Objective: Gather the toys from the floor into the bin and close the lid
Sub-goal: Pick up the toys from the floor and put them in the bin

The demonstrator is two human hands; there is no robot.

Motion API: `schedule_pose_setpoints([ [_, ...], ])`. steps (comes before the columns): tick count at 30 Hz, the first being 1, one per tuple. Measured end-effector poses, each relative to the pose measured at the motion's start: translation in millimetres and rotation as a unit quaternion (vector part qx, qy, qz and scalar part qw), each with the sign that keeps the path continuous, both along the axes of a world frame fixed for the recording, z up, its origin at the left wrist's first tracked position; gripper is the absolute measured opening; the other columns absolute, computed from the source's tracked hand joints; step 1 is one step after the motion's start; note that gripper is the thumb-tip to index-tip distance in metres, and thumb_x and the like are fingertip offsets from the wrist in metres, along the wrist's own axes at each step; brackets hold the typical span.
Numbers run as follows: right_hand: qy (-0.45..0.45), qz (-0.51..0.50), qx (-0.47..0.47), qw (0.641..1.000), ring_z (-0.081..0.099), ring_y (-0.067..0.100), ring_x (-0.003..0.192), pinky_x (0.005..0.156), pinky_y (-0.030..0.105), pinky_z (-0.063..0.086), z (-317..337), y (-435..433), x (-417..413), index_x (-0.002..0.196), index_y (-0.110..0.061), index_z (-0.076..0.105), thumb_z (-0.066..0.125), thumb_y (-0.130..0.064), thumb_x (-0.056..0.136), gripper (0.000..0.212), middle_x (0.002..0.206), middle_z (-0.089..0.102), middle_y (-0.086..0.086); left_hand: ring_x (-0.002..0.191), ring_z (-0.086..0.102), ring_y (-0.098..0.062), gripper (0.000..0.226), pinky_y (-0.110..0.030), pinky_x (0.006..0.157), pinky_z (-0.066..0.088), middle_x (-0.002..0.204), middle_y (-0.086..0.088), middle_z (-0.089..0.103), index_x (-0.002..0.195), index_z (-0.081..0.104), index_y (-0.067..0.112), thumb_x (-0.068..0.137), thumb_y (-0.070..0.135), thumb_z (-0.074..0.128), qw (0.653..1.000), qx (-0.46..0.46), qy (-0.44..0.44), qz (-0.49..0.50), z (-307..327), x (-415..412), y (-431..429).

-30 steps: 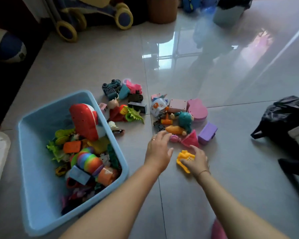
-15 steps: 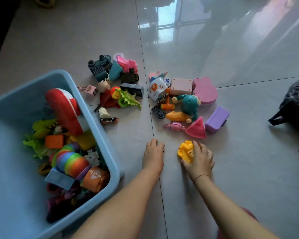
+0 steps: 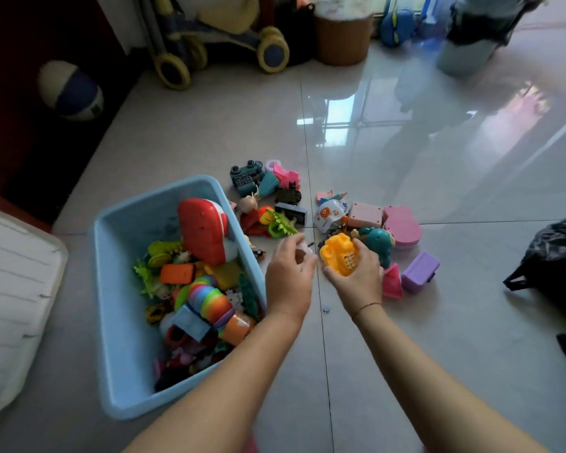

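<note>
Here, at far left, a flat white plastic lid [image 3: 13, 305] lies off the light blue plastic bin [image 3: 118, 289], which is partly filled with toys. The left hand [image 3: 290, 273] has curled fingers, perhaps pinching something pale; blur hides it. The right hand [image 3: 356, 279] grips a yellow plastic toy telephone [image 3: 339, 255] just above the floor. Many small colourful toys [image 3: 365, 215] remain scattered beyond.

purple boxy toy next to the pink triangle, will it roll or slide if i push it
The purple boxy toy looks like rigid moulded plastic, so it should stay stiff when gripped. Its flat faces suggest it would slide on the glossy tile floor rather than roll. Being small moulded plastic, it is probably light.
</note>
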State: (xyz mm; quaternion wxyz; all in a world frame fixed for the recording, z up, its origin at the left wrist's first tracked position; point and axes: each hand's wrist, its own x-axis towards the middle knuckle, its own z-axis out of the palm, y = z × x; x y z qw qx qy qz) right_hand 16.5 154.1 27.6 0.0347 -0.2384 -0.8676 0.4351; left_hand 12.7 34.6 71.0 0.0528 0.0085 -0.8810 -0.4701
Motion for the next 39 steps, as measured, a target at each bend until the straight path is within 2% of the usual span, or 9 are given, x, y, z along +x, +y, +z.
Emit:
schedule_pose_setpoints([
  [3, 0.038, 0.05, -0.032, 0.998, 0.043, 0.024, 0.122, 0.104, 0.044, 0.04, 37.5, -42.6, -6.6, 0.14, -0.022, 0.035, 0.076, -0.042, 0.069, 0.084, 0.135, 0.042, 0.005, 0.101, 0.057, -0.015, 0.033, -0.012, 0.082, 0.037, 0.113, -0.002, 0.062, 0.115, 0.06, 0.013, 0.083, 0.013, 0.067, 0.995, 0.004, 0.027, 0.099, 27.7, -1.0, -55.3],
  [7, 0.048, 0.148, -0.037, 0.987, 0.041, 0.021, 0.123, 0.107, 0.041, 0.037, 68.8, -114.5, -10.7, 0.139, -0.02, 0.036, 0.074, -0.043, 0.071, 0.082, 0.133, 0.044, 0.004, 0.109, 0.057, -0.029, 0.035, -0.032, 0.092, 0.042, 0.118, -0.012, 0.063, 0.116, 0.06, 0.009, 0.082, 0.014, 0.067, 0.976, -0.031, -0.032, 0.213, 37.3, -1.4, -139.1],
  [14, 0.096, 0.177, -0.162, 0.966, 0.025, 0.015, 0.139, 0.113, 0.024, 0.018, 90.2, -177.9, -19.0, 0.146, -0.016, 0.025, 0.063, -0.04, 0.085, 0.076, 0.15, 0.028, 0.003, 0.14, 0.029, -0.026, 0.056, -0.042, 0.115, 0.024, 0.15, -0.009, 0.034, 0.138, 0.042, 0.012, 0.087, 0.025, 0.061, 0.965, -0.152, -0.097, 0.189, 48.2, -18.6, -191.3],
  [16, 0.113, 0.153, -0.129, 0.973, 0.03, 0.015, 0.136, 0.116, 0.032, 0.024, 82.7, -161.8, -15.6, 0.143, -0.017, 0.03, 0.06, -0.038, 0.087, 0.067, 0.146, 0.034, 0.003, 0.137, 0.032, -0.026, 0.052, -0.042, 0.113, 0.026, 0.148, -0.008, 0.037, 0.136, 0.044, 0.013, 0.088, 0.026, 0.059, 0.969, -0.152, -0.074, 0.18, 50.0, -20.5, -177.5],
  [18, 0.101, 0.108, -0.079, 0.986, 0.035, 0.016, 0.131, 0.113, 0.029, 0.028, 63.3, -128.4, -11.1, 0.141, -0.015, 0.034, 0.058, -0.034, 0.089, 0.06, 0.141, 0.039, 0.004, 0.131, 0.039, -0.027, 0.049, -0.04, 0.11, 0.031, 0.143, -0.008, 0.042, 0.133, 0.047, 0.012, 0.087, 0.024, 0.059, 0.978, -0.144, -0.039, 0.146, 49.7, -22.1, -151.2],
  [23, 0.015, -0.065, 0.024, 0.998, 0.045, 0.027, 0.119, 0.105, 0.039, 0.038, -0.6, -5.4, 7.6, 0.129, -0.009, 0.048, 0.063, -0.029, 0.085, 0.051, 0.129, 0.049, 0.013, 0.126, 0.043, -0.025, 0.042, -0.033, 0.109, 0.03, 0.131, -0.008, 0.049, 0.125, 0.054, 0.011, 0.085, 0.02, 0.061, 0.991, -0.133, 0.003, -0.021, 30.8, -29.1, -51.6],
  [28, -0.083, -0.134, 0.018, 0.987, 0.05, 0.036, 0.115, 0.102, 0.042, 0.042, -51.5, 80.4, 21.9, 0.125, -0.008, 0.051, 0.073, -0.029, 0.077, 0.056, 0.126, 0.05, 0.017, 0.121, 0.047, -0.022, 0.041, -0.033, 0.104, 0.037, 0.132, -0.004, 0.047, 0.126, 0.053, 0.015, 0.086, 0.021, 0.061, 0.981, -0.134, -0.096, -0.104, -26.0, -36.4, 33.8],
  [34, -0.148, -0.139, 0.002, 0.979, 0.047, 0.035, 0.121, 0.103, 0.041, 0.038, -107.4, 103.5, 13.0, 0.134, -0.009, 0.045, 0.073, -0.034, 0.077, 0.068, 0.133, 0.047, 0.015, 0.119, 0.05, -0.023, 0.047, -0.034, 0.097, 0.042, 0.129, -0.005, 0.051, 0.127, 0.053, 0.017, 0.083, 0.024, 0.067, 0.948, -0.175, -0.261, -0.058, -122.3, -18.7, 59.8],
  [39, -0.151, -0.171, 0.016, 0.973, 0.043, 0.036, 0.122, 0.102, 0.041, 0.035, -135.6, 103.2, 0.7, 0.131, -0.007, 0.047, 0.073, -0.036, 0.076, 0.068, 0.129, 0.048, 0.018, 0.106, 0.055, -0.024, 0.032, -0.029, 0.083, 0.043, 0.112, -0.006, 0.056, 0.109, 0.063, 0.013, 0.078, 0.017, 0.071, 0.943, -0.185, -0.272, -0.05, -169.3, -1.1, 56.6],
])
